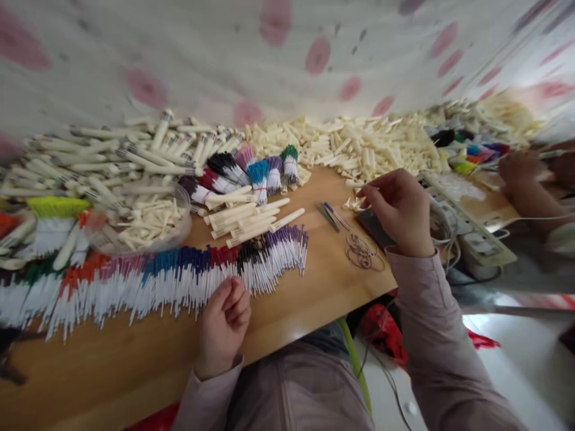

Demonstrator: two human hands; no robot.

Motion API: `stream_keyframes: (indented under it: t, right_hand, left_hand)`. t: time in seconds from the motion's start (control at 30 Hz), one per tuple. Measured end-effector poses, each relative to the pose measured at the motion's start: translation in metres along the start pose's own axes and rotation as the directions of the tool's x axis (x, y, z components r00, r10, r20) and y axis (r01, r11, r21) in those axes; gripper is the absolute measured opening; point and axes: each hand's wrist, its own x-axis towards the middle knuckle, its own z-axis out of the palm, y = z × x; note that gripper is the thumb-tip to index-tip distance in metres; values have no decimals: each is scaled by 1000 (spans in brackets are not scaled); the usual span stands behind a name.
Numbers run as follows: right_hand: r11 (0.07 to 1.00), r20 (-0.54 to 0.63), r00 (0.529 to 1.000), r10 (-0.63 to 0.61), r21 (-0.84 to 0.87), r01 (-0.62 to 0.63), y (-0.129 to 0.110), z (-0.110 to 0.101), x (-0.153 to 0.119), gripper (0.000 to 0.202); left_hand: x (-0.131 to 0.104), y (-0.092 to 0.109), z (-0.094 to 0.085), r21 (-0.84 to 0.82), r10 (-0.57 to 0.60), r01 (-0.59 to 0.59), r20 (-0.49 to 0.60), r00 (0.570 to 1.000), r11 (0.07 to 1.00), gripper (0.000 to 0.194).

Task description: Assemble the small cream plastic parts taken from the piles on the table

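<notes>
My left hand [224, 326] is curled closed at the front edge of a long row of pen refills [179, 275] with white stems and coloured tips. Whatever its fingers may hold is hidden. Out to the right, my right hand [399, 209] has thumb and fingers pinched together above a few small cream plastic pieces [353, 202]; I cannot make out anything between them. Cream pen barrels [247, 218] lie in a small stack behind the refills. Beyond them sit refill bundles in several colours, among them a blue-tipped bundle [259, 179].
A clear plastic tub [183, 224] holds small cream parts. Heaps of pens [90, 155] and cream parts [359, 140] line the back. Tweezers [327, 217], a blue pen [336, 215], rubber bands [363, 251] and a power strip [476, 230] lie rightward. Another person's arm [530, 191] rests far right.
</notes>
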Motion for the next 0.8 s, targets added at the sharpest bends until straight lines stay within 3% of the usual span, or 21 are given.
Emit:
stream_keyframes:
  t: [0.1, 0.2, 0.3, 0.37, 0.43, 0.5, 0.57, 0.67, 0.8]
  right_hand:
    - [965, -62, 997, 48, 259, -31, -12, 6, -34, 11]
    - [946, -45, 993, 109, 312, -90, -14, 9, -53, 15]
    - [948, -27, 993, 116, 302, -103, -14, 8, -63, 13]
    - [947, -26, 993, 119, 303, -106, -17, 4, -68, 11]
    - [940, -16, 992, 122, 322, -111, -23, -1, -74, 10]
    - [926, -2, 992, 123, 359, -114, -31, -8, -82, 10]
    - [909, 5, 993, 118, 402, -110, -40, -14, -90, 10]
    - [895, 22, 994, 103, 433, -103, -51, -21, -105, 11]
    - [890, 92, 993, 71, 445, -105, -63, -30, -127, 11]
  left_hand:
    - [-1, -2, -4, 202, -17, 0, 83, 996, 979, 20]
    - [-1, -4, -6, 334, -14, -42, 162, 987, 941, 22]
    - [-5, 0, -8, 476, 38, -153, 244, 969, 866, 24]
    - [-16, 6, -6, 675, 26, -242, 313, 949, 697, 24]
    - [-32, 13, -1, 888, -120, -295, 356, 927, 354, 18]
    - [-51, 15, 3, 942, -283, -334, 323, 903, 10, 15]
    - [-66, 10, 3, 900, -340, -368, 278, 898, -236, 17]
    - [-77, -12, -7, 816, -332, -387, 256, 908, -429, 19]
    - [-74, -45, -24, 781, -324, -370, 226, 919, -503, 26]
